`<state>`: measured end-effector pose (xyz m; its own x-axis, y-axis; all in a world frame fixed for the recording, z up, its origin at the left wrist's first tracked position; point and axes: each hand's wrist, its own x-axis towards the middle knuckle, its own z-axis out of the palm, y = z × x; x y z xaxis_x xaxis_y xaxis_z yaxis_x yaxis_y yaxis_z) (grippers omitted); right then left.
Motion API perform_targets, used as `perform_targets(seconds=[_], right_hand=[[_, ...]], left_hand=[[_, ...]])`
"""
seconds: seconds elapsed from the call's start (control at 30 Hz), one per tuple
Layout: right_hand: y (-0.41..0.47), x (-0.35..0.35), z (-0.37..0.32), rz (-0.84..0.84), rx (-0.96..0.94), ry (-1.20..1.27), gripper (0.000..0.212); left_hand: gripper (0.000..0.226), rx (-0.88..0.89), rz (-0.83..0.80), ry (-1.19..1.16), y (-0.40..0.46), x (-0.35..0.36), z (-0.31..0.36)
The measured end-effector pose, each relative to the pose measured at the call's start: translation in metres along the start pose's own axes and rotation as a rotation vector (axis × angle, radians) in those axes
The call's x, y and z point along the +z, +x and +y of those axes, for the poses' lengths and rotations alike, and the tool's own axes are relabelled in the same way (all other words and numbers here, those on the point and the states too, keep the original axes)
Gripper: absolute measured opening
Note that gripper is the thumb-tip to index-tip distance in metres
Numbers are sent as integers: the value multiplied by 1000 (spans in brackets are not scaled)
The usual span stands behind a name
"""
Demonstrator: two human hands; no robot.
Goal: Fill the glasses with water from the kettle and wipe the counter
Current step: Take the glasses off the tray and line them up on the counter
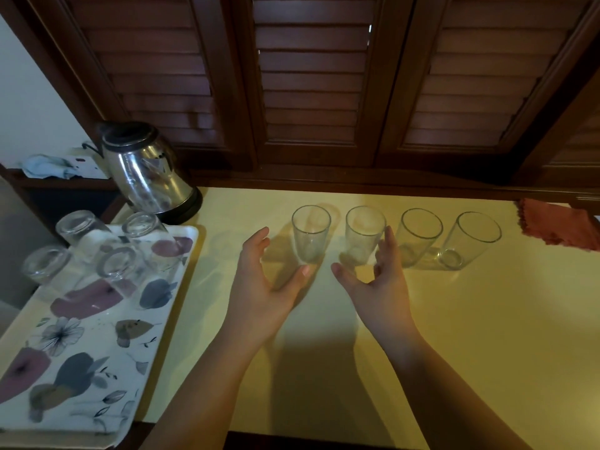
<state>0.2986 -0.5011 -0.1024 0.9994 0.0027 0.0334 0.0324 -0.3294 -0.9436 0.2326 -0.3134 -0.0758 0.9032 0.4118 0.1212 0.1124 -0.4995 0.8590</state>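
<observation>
- Fingers of the left hand spread and relaxed, cupped just left of the leftmost glass, holding nothing; thumb tip low beside its base.
- Fingers of the right hand loosely curved around the second glass, fingertips at its right side, thumb near its left; actual touch cannot be told.
- Four upright empty glasses in a row on the bench, all to the right of the kettle; third glass and fourth glass farther right again.
- Kettle at the back left corner of the bench, just behind the tray of upturned glasses.
- Orange cloth far right of the kettle, at the bench edge.
- Likely step: lining up the row. Better spaced slightly apart, clear of the edge, to leave room for pouring.
- Then fetch the kettle by its handle, pour slowly, stop short of each rim, keep the cloth for drips.
</observation>
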Motion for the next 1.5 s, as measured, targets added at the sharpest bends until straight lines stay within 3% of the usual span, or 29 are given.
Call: perform_targets(seconds=[0.2,0.37,0.63,0.83,0.9,1.07,1.27,1.33,1.5], right_hand=[[-62,38,-39,102,14,142,127],[-106,86,-81,96,-155,-57,114],[-111,172,-123,-358,-519,-235,90],[-96,218,-153,-599,-867,-732,83],[-91,230,-161,-645,-988,-916,80],[-74,264,-167,-501,-1301,-1430,62],[-72,292,-172,-515,-1450,-1834,70],[-81,292,-180,-568,-1497,-1939,67],[-90,299,-172,-488,-1444,-2042,57]], left_hand=[[69,132,91,-46,-33,-76,3],[53,272,191,30,-54,-154,-5],[59,206,248,270,-45,-261,-51],[77,199,-39,901,-10,-303,-94],[80,291,-95,1050,1,-308,-101],[73,559,-290,1467,33,-312,-105],[34,914,-415,1664,66,-322,-129],[32,945,-417,1678,69,-320,-130],[41,859,-471,1683,75,-320,-134]])
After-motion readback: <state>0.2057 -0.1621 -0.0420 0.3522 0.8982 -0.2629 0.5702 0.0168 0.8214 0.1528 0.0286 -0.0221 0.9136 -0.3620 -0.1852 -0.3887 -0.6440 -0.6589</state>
